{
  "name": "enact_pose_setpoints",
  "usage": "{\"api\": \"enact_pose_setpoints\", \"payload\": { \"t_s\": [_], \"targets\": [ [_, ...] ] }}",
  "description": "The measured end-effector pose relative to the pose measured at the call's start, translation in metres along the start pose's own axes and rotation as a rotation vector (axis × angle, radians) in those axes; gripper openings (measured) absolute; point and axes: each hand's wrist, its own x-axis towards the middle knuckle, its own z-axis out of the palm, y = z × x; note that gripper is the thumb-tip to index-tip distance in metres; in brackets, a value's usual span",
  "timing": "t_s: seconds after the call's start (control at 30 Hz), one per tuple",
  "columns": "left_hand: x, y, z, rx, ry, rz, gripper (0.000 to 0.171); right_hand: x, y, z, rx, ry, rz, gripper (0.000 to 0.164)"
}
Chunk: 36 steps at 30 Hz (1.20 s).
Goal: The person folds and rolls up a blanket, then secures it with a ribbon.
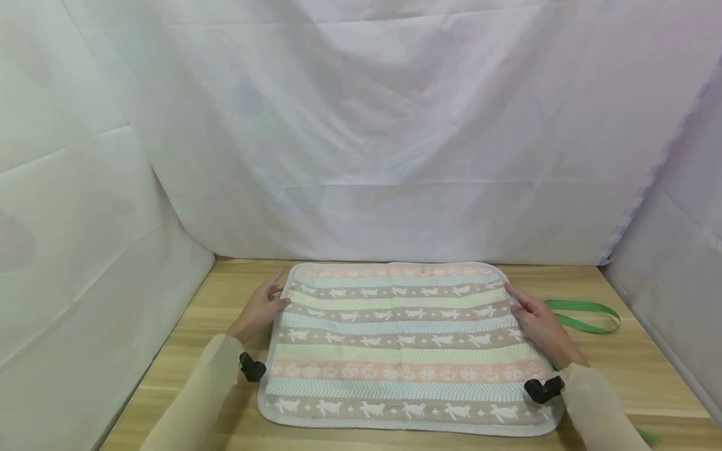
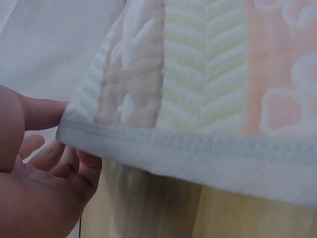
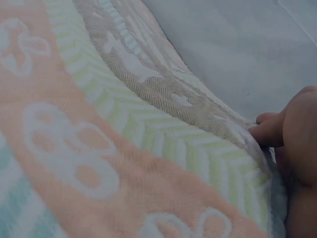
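A striped cloth mat with pale blue binding lies spread over the wooden table, patterned in pink, green, blue and brown bands with white animal shapes. My left hand pinches its left edge. In the left wrist view the thumb is on top of the binding, curled fingers are beneath, and that edge is lifted off the wood. On the opposite side my right hand grips the right edge. The right wrist view has this hand at the mat's border, part of its fingers hidden behind the cloth.
A green ribbon loops on the table just right of my right hand, and a bit of green shows near the front right. White curtains hang behind the table and along both sides.
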Motion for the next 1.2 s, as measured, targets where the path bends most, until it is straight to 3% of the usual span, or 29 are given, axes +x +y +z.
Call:
{"api": "enact_pose_setpoints", "payload": {
  "t_s": [0.17, 0.4, 0.67, 0.93, 1.07, 1.2],
  "targets": [
    [-0.004, -0.002, 0.003, 0.043, 0.018, -0.004, 0.078, 0.001, 0.002, 0.0, -0.046, -0.018, 0.021, 0.055],
    [-0.007, -0.004, 0.011, 0.128, 0.1, -0.043, 0.075, 0.0, 0.005, 0.002, -0.208, -0.001, 0.027, 0.056],
    [-0.013, -0.005, 0.012, 0.199, 0.054, -0.102, 0.083, 0.001, 0.007, -0.002, -0.317, 0.036, -0.008, 0.056],
    [-0.019, -0.005, 0.014, 0.225, 0.075, -0.106, 0.084, 0.002, 0.007, -0.004, -0.355, 0.054, -0.024, 0.054],
    [-0.02, 0.002, 0.022, 0.299, 0.101, -0.079, 0.079, 0.003, 0.003, -0.004, -0.345, 0.038, -0.008, 0.054],
    [-0.022, 0.016, 0.042, 0.434, 0.124, -0.065, 0.075, 0.005, -0.001, -0.005, -0.322, 0.036, -0.007, 0.054]
  ]
}}
